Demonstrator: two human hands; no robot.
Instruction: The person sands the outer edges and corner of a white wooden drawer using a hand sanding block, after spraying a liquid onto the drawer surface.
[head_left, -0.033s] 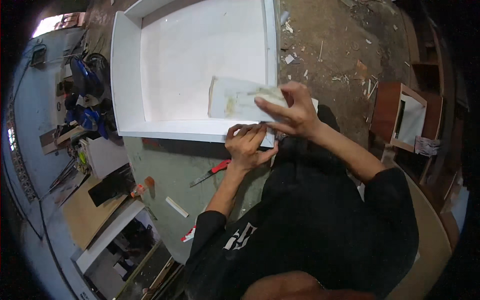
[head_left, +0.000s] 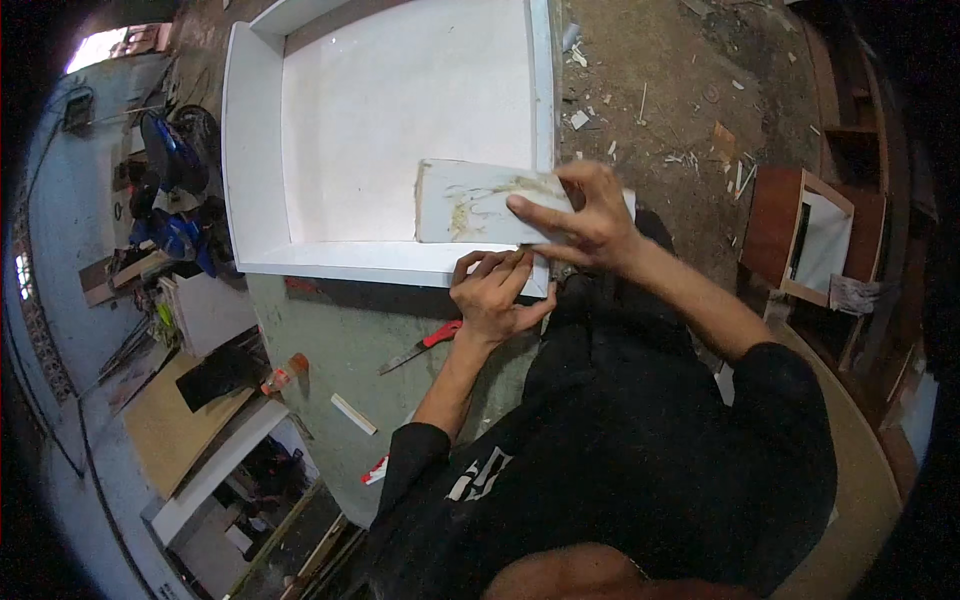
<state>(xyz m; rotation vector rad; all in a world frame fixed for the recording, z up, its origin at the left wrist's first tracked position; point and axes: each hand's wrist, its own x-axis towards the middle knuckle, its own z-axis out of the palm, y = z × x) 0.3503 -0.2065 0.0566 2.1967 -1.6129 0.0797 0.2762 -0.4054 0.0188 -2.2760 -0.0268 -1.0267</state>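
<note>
A shallow white open box [head_left: 388,268] with raised sides lies on a grey-green table. My left hand [head_left: 492,295] is closed over the rim at its near right corner; its fingertips lie on the inner side and partly hide the corner. Above that corner, my right hand [head_left: 595,215] grips a white rectangular board [head_left: 480,205] by its right part. Yellowish-brown smears mark the board's upper face, and it covers part of the box's right side. The fingertips of the two hands are close together.
On the table [head_left: 330,330] lie a red-handled saw [head_left: 425,345], a thin white strip [head_left: 353,413] and a red-and-white object [head_left: 375,470]. A clear bottle [head_left: 280,375] is at its left edge. Scraps litter the floor [head_left: 680,100]; a brown cabinet [head_left: 775,230] stands right.
The board in my right hand has shifted slightly downward and turned a little, and is now less blurred. My left hand stays at the box corner.
</note>
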